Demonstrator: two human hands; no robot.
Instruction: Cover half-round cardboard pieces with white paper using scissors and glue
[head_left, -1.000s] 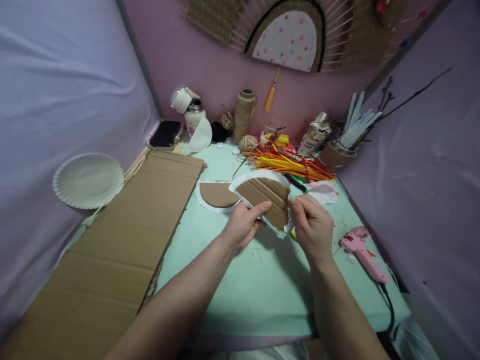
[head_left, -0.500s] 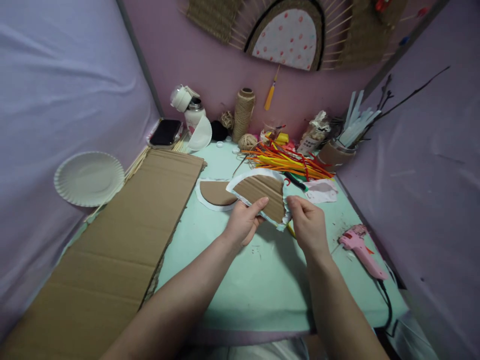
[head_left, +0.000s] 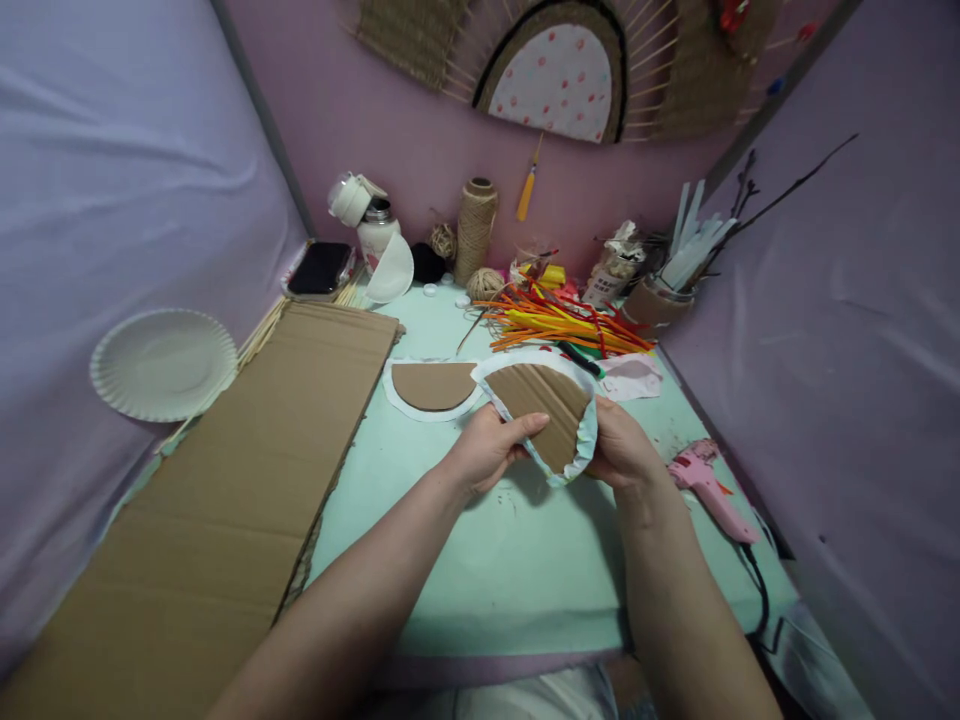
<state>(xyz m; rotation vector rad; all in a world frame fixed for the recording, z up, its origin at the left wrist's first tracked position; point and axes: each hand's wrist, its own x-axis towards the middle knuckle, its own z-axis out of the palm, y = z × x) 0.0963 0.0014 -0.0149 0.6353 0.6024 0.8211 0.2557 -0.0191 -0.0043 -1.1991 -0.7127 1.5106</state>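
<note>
I hold a half paper plate with a brown cardboard half-circle (head_left: 544, 405) stuck on it, above the mint-green table (head_left: 517, 560). My left hand (head_left: 487, 450) grips its lower left edge, thumb on the cardboard. My right hand (head_left: 619, 450) cups its right edge from behind, fingers mostly hidden by the plate. A second half plate with a cardboard half-circle (head_left: 433, 387) lies flat on the table just left of it.
A long cardboard sheet (head_left: 247, 480) lies on the left beside a whole paper plate (head_left: 161, 362). A pink glue gun (head_left: 705, 490) lies at the right. Coloured sticks (head_left: 562, 325), twine spools (head_left: 476, 230), a bottle (head_left: 373, 228) and jars crowd the back.
My right hand moved from pinching the plate's lower right corner to holding behind its right edge. The piece turned and shifted slightly right and down.
</note>
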